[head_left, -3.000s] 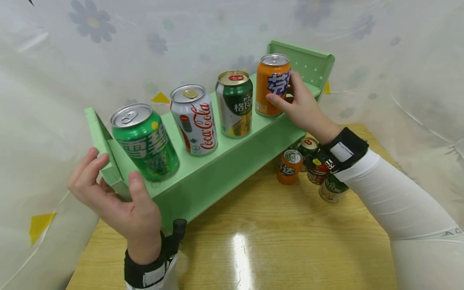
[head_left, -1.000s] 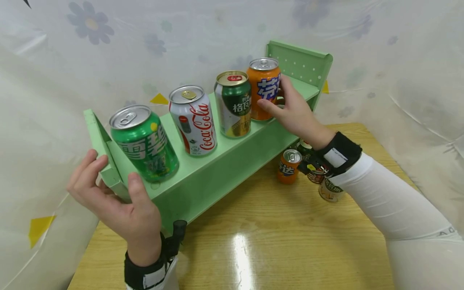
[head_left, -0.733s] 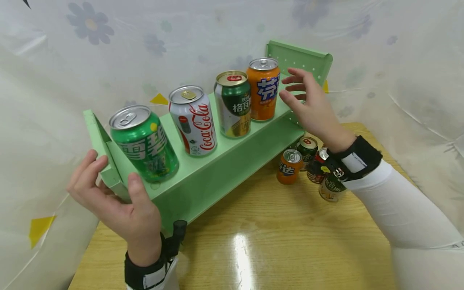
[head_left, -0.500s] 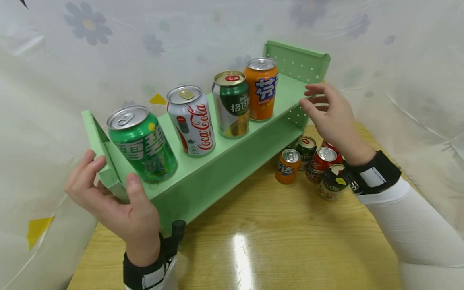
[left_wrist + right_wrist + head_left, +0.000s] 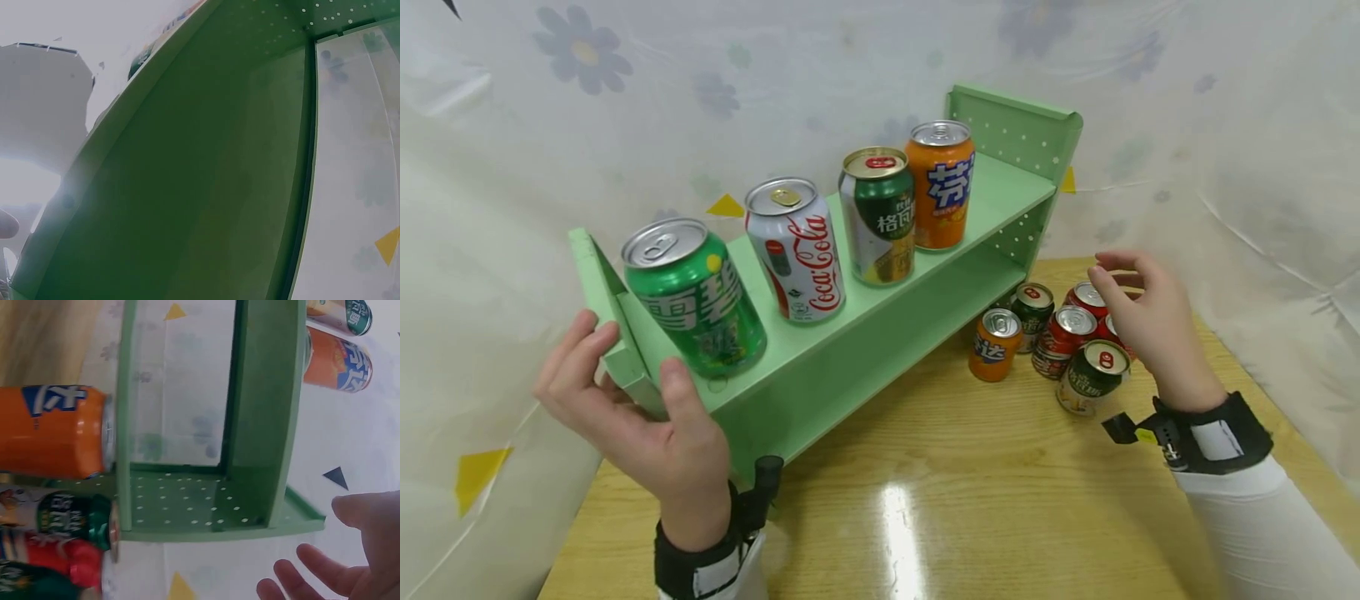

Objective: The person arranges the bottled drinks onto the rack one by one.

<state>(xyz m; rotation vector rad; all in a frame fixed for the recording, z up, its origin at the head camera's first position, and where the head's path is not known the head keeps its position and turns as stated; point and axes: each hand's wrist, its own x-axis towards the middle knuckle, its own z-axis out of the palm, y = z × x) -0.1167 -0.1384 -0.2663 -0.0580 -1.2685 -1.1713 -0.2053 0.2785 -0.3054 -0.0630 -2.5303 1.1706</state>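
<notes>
Along the top of the green two-tier shelf [image 5: 865, 358], four cans stood upright in a row: a Sprite can [image 5: 700, 304], a Coca-Cola can [image 5: 801, 258], a gold-topped kvass can [image 5: 880, 225] and a large Fanta can [image 5: 943, 187], the last two close together. I judged that much of the stocking done. The row stopped short of the right end panel [image 5: 1015, 133], so it seemed unfinished to me. On the worktop [image 5: 985, 500], by the shelf's right end, I had others left: a small Fanta can [image 5: 995, 352], a dark green kvass can [image 5: 1032, 315], some red cans [image 5: 1062, 343] and a white-and-green kvass can [image 5: 1086, 385]. My left hand [image 5: 658, 446] gripped the shelf's left end, thumb at the front edge; my right hand [image 5: 1161, 337] held nothing, its thumb and fingers loosely parted near the red cans
</notes>
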